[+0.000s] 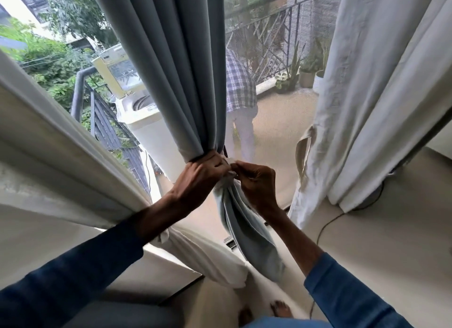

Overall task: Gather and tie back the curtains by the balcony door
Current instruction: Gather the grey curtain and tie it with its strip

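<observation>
Gripping the gathered waist of the blue-grey curtain (pixel 188 66) in the middle of the balcony doorway, your left hand (pixel 203 175) has its fingers clenched around the bunched folds, while your right hand (pixel 256 183) pinches a small white tie-back (pixel 230 162) just beside it, fingertips touching the left hand's. To your left a white curtain (pixel 61 146) is already cinched low, and another white curtain (pixel 376 102) hangs loose on the right; beyond the mesh a person in a checked shirt (pixel 238 85) stands by the railing (pixel 266 31).
</observation>
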{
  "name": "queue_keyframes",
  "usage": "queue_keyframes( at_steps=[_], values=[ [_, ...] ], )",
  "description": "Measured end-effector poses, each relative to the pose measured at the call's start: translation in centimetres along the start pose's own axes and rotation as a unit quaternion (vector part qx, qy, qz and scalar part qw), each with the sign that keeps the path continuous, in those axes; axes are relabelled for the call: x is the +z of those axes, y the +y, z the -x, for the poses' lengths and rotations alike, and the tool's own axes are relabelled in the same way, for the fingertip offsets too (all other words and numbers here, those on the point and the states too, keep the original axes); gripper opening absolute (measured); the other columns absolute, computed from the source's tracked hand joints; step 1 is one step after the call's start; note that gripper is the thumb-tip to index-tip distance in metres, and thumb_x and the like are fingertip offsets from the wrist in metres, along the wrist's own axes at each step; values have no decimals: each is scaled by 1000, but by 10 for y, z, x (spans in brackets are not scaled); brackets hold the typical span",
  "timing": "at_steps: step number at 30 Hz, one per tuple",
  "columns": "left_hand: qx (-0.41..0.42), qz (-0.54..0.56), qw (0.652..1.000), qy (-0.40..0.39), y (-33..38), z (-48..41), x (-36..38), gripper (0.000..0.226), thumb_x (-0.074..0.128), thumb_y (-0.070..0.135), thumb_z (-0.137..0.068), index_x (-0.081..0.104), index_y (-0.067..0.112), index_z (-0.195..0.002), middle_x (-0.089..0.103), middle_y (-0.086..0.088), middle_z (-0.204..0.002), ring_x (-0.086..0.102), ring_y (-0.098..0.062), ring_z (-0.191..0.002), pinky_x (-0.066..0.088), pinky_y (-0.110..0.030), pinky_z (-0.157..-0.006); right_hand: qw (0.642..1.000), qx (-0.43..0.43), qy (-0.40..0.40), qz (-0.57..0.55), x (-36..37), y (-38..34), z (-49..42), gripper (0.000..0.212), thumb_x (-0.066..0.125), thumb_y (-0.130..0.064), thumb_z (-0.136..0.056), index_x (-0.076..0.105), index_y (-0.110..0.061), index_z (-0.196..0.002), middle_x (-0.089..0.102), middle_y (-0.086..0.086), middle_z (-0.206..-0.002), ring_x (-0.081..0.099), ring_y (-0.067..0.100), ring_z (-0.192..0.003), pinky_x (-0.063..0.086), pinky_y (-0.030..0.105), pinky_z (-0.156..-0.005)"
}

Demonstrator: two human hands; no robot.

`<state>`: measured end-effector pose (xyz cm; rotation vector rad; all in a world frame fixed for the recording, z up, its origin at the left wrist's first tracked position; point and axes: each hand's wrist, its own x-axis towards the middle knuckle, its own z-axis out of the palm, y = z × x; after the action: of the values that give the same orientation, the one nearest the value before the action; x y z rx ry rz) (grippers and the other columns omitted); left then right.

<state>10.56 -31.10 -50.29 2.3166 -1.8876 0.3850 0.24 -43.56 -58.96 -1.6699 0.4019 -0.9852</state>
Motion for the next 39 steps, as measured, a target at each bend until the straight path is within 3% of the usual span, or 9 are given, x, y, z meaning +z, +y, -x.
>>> queue_keyframes(
  at_steps=[5, 7, 9, 13, 17, 24, 30, 36, 39],
  values=[
    [5, -23, 998, 58, -7, -5, -2, 17, 62, 30, -95, 70, 15, -96, 59, -3, -86, 56, -22, -94, 50, -38, -63, 996, 37, -63, -51, -8, -5, -6, 30, 71, -2, -91, 78, -25, -107, 79, -11, -92, 76, 13, -88, 65, 42, -75],
    [6, -11, 998, 69, -12, -4, -1, 13, 66, 28, -94, 70, 15, -95, 60, -3, -86, 57, -22, -91, 48, -36, -62, 993, 66, -73, -65, -11, 2, -3, 23, 70, 0, -92, 77, -14, -109, 79, -2, -96, 77, 19, -90, 65, 43, -76],
    [50, 5, 996, 69, -14, -3, 0, 18, 61, 31, -98, 71, 17, -98, 60, -2, -86, 55, -21, -89, 46, -36, -62, 992, 61, -98, -45, -17, 4, -2, 22, 69, 1, -91, 77, -7, -110, 79, 5, -97, 77, 21, -90, 65, 44, -75],
    [131, -32, 989, 57, -11, 0, -1, 18, 62, 31, -98, 72, 26, -112, 57, 2, -86, 51, -16, -87, 38, -32, -54, 983, 28, -181, -9, -22, -4, -10, 37, 64, 6, -89, 78, -22, -110, 80, 8, -89, 77, 25, -87, 65, 45, -71],
    [108, -50, 991, 67, -7, 3, -3, 16, 65, 35, -96, 71, 31, -110, 53, 4, -82, 50, -15, -83, 33, -31, -50, 972, -10, -228, 47, -21, -6, -18, 23, 65, -22, -87, 78, -20, -106, 74, 25, -94, 74, 34, -92, 60, 53, -64],
    [-2, 6, 1000, 31, -3, 0, -7, 31, 56, 54, -90, 70, 27, -86, 63, 8, -82, 59, -11, -87, 47, -33, -56, 978, 25, -209, 4, -21, -5, -10, 34, 63, 0, -80, 80, -19, -103, 78, 12, -85, 76, 33, -90, 63, 53, -74],
    [-16, 0, 999, 36, -4, 4, -14, 24, 72, 50, -82, 71, 26, -82, 65, 8, -79, 63, -13, -82, 39, -26, -58, 980, 11, -197, -13, -16, -3, -5, 40, 62, 15, -85, 80, -14, -107, 80, 7, -92, 77, 23, -91, 64, 40, -78],
    [-21, -43, 998, 29, 5, 3, -17, 46, 78, 47, -78, 68, 32, -121, 68, 5, -81, 67, -18, -77, 43, -25, -52, 976, -65, -195, 71, -21, -3, -4, 40, 66, 16, -81, 79, -11, -107, 79, 2, -95, 77, 17, -89, 64, 40, -75],
    [5, -48, 999, 6, 4, 1, -17, 13, 75, 39, -82, 76, 34, -93, 63, 2, -73, 64, -23, -69, 31, -25, -50, 964, -95, -210, 136, -23, -2, -7, 23, 67, 6, -84, 78, -9, -97, 76, 14, -78, 77, 25, -82, 59, 45, -64]
  ],
)
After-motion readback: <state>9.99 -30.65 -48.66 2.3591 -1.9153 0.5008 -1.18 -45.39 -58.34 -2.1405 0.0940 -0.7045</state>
